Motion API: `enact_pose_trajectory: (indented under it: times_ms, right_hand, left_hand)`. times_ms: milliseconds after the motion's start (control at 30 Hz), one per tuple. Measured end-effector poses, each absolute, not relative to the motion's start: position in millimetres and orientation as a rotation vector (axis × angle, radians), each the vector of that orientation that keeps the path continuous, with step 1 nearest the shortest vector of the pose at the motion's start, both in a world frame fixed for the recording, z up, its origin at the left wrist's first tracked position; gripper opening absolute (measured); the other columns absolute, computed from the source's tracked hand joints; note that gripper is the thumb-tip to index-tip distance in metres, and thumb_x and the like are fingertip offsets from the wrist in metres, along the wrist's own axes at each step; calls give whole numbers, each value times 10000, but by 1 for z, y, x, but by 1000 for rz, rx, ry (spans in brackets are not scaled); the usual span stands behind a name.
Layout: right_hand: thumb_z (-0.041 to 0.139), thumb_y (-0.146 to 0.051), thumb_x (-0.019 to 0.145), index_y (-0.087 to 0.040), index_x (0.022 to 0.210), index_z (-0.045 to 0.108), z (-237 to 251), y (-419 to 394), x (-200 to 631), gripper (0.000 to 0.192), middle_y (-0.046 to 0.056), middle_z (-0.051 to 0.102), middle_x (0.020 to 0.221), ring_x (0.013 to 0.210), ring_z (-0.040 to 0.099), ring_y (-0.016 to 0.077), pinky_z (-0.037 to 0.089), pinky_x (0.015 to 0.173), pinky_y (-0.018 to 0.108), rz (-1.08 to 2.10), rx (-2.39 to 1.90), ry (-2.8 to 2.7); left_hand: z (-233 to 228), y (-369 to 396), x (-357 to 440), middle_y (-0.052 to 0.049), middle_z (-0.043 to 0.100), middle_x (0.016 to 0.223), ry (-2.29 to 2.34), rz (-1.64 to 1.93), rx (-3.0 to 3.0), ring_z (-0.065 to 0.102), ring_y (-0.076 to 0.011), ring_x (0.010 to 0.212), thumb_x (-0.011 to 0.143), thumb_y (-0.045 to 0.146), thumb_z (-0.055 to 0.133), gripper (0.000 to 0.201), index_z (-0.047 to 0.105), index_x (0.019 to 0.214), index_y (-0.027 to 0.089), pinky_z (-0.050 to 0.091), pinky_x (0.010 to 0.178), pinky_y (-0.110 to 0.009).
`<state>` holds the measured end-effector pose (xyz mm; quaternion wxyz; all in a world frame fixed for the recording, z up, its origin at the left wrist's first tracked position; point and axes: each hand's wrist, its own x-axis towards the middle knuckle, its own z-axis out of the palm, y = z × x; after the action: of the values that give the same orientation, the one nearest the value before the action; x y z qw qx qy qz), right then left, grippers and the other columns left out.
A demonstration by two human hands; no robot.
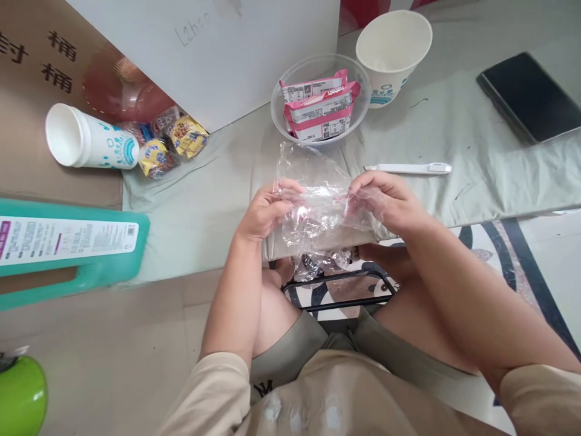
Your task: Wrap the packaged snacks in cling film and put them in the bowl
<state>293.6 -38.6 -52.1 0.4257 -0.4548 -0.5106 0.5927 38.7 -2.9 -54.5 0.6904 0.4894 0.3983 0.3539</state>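
Observation:
Between my hands stretches a clear, crinkled plastic bag, its lower part hanging over the cloth's front edge. My left hand pinches its left side, and my right hand grips the right side with bent fingers. What the bag holds, if anything, I cannot make out. Just beyond it, a clear plastic bowl holds pink-and-white snack packets. A white utility knife lies on the cloth behind my right hand, its tip pointing left.
A paper cup stands beside the bowl; a black phone lies far right. At left are stacked cups on their side, yellow-wrapped snacks, a teal container and cardboard. A white box stands behind.

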Motion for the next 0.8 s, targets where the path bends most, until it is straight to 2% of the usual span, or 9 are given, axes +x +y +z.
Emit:
enact_pose_trajectory:
  times_ms: [67, 167, 267, 367, 433, 533, 633, 733, 800]
  right_hand:
    - [730, -508, 850, -250, 812, 655, -54, -37, 295, 271, -5, 652, 684, 620, 624, 150, 502, 562, 291, 1459, -1163, -1252]
    - [690, -393, 837, -245, 784, 676, -58, -34, 295, 158, 5, 651, 717, 663, 609, 154, 483, 584, 293, 1411, -1193, -1221]
    - [656, -285, 780, -247, 752, 695, -59, -33, 297, 61, 6, 662, 729, 669, 588, 153, 462, 605, 294, 1417, -1201, -1192]
    - [627, -235, 726, -258, 755, 723, -56, -33, 299, 103, 14, 708, 788, 702, 596, 167, 470, 652, 319, 1454, -1205, -1158]
    - [606, -302, 758, -254, 761, 742, -54, -32, 300, 144, 36, 732, 835, 742, 621, 188, 495, 705, 352, 1473, -1170, -1161]
    - [549, -450, 880, -236, 686, 713, -53, -32, 298, 332, 67, 722, 824, 834, 665, 211, 525, 811, 380, 1359, -1204, -1219]
    - [652, -407, 887, -222, 624, 644, -54, -33, 294, 321, 62, 693, 774, 801, 657, 195, 528, 778, 363, 1162, -1390, -1351]
    - [750, -293, 822, -229, 895, 684, -58, -35, 291, 117, 30, 701, 859, 728, 635, 159, 529, 683, 325, 1120, -1399, -1345]
    - [785, -263, 792, -276, 1225, 616, -61, -37, 291, 464, 12, 716, 961, 738, 662, 158, 560, 683, 320, 1209, -1332, -1257]
  left_hand:
    - [-59, -2, 35, -8, 750, 751, 876, 784, 1196, 718, -158, 661, 714, 354, 833, 195, 760, 858, 244, 605, 617, -297]
    - [-66, 0, 33, -24, 755, 777, 900, 835, 1345, 716, -144, 707, 776, 263, 765, 51, 769, 737, 230, 597, 704, -302]
    - [-68, 3, 32, -35, 762, 790, 963, 849, 1445, 720, -151, 780, 789, 188, 703, 133, 788, 694, 227, 579, 754, -301]
    - [-66, 4, 31, -40, 793, 889, 994, 860, 1427, 727, -158, 850, 784, 158, 644, 198, 822, 762, 241, 570, 785, -303]
    - [-64, 5, 32, -50, 807, 958, 966, 878, 1376, 732, -175, 909, 770, 187, 620, 226, 838, 799, 244, 570, 800, -311]
    - [-64, 5, 37, -77, 808, 945, 982, 900, 1337, 727, -186, 878, 861, 368, 585, 302, 832, 763, 224, 561, 758, -320]
    - [-66, 5, 44, -71, 776, 822, 1107, 951, 1411, 695, -157, 786, 901, 481, 631, 385, 779, 675, 206, 536, 739, -302]
    - [-68, 5, 50, -32, 717, 770, 1128, 1012, 1442, 667, -132, 765, 774, 377, 798, 226, 712, 686, 187, 520, 709, -264]
    - [-71, 5, 50, -14, 692, 864, 1071, 1042, 1391, 677, -127, 797, 698, 306, 841, 220, 670, 772, 189, 527, 677, -241]
